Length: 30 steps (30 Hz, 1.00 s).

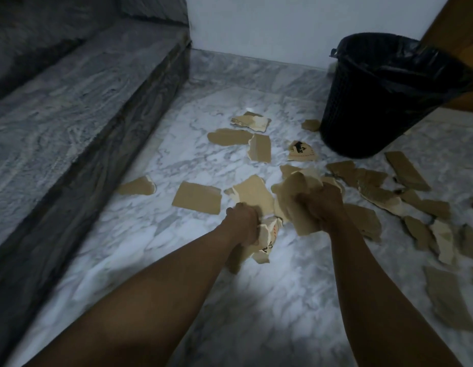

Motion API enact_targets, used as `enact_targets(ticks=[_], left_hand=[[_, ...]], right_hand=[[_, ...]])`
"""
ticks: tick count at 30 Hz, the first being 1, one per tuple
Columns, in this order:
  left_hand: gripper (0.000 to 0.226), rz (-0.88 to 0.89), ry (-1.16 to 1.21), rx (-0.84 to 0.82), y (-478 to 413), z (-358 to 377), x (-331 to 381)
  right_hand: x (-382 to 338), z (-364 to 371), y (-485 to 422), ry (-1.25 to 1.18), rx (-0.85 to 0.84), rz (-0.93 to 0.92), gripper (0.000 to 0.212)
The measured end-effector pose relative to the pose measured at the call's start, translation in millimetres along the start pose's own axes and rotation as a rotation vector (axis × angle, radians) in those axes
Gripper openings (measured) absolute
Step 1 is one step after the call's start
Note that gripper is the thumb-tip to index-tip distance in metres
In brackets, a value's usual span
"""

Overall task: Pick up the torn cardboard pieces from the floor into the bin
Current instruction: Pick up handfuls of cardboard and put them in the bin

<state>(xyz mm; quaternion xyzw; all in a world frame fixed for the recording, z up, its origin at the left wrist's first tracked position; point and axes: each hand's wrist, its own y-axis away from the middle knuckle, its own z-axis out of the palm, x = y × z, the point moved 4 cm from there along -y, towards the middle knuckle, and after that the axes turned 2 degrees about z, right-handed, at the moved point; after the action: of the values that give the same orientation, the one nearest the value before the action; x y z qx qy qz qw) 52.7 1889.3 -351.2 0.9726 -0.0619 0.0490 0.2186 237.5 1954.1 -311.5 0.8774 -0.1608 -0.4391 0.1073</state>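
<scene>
Marble step (79, 83): grey-veined, runs along the left side, dark riser facing the floor.

Marble floor (256, 300): white with grey veining, lit brightest in the middle.

Small cardboard scrap (136, 186): lies alone near the foot of the step.

Rectangular cardboard piece (197, 197): flat on the floor, just left of the left hand.

Left hand (243, 225): fingers closed tight around a bunch of cardboard pieces (266, 241), some pale with printed marks, hanging below the fist, clear of the floor.

Far cluster of cardboard (252, 136): several torn pieces lying flat beyond the hands, toward the white wall (283, 27).

Printed cardboard piece (300, 152): dark marking on top, between the far cluster and the bin.

Right hand (323, 203): fingers clamped on a crumpled wad of cardboard (296, 192), held above the floor.

Bin (362, 107): black, lined with a black bag, stands on the floor at upper right, near the wall; one scrap (311, 125) lies just beside its base.

Scattered cardboard pieces (415, 207): many torn pieces spread over the floor right of the hands, some overlapping, reaching the right edge.
</scene>
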Motion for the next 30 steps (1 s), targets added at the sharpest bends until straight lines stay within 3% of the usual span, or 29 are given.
enact_targets(ticks=[4,7,10,12,13,15,18,25,30], left_hand=[[0.043,0.026,0.024,-0.063,-2.3,-8.0,11.7],[0.050,0.073,0.233,-0.071,2.9,-22.1,2.6],[0.044,-0.027,0.280,-0.043,1.7,-48.2,-40.3],[0.032,-0.137,0.245,0.048,-3.8,-63.4,-79.9],[0.030,-0.176,0.244,0.084,-5.5,-65.4,-96.6],[0.031,-0.209,0.249,0.094,-9.1,-55.7,-119.0],[0.040,-0.269,0.200,0.032,-19.4,-24.1,-138.2],[0.045,-0.248,0.105,-0.060,-27.1,-25.7,-149.2],[0.064,-0.271,0.111,0.099,-7.7,-35.0,-155.9]], right_hand=[[-4.1,5.3,9.9,0.032,0.031,-0.112,0.048],[-8.1,9.9,7.5,-0.190,0.004,0.003,0.063],[-11.6,27.7,-17.8,-0.396,-0.090,0.023,0.098],[-22.6,48.7,-22.4,-0.487,-0.191,0.061,0.088],[-28.9,60.2,-16.7,-0.434,-0.247,0.087,0.077],[-25.2,83.5,-3.3,-0.064,-0.307,0.081,0.061],[-3.2,104.9,6.1,0.415,-0.145,0.105,0.074],[-4.4,116.8,-1.8,0.326,-0.145,0.063,0.071],[-1.9,121.5,-0.8,0.318,-0.152,-0.039,0.066]])
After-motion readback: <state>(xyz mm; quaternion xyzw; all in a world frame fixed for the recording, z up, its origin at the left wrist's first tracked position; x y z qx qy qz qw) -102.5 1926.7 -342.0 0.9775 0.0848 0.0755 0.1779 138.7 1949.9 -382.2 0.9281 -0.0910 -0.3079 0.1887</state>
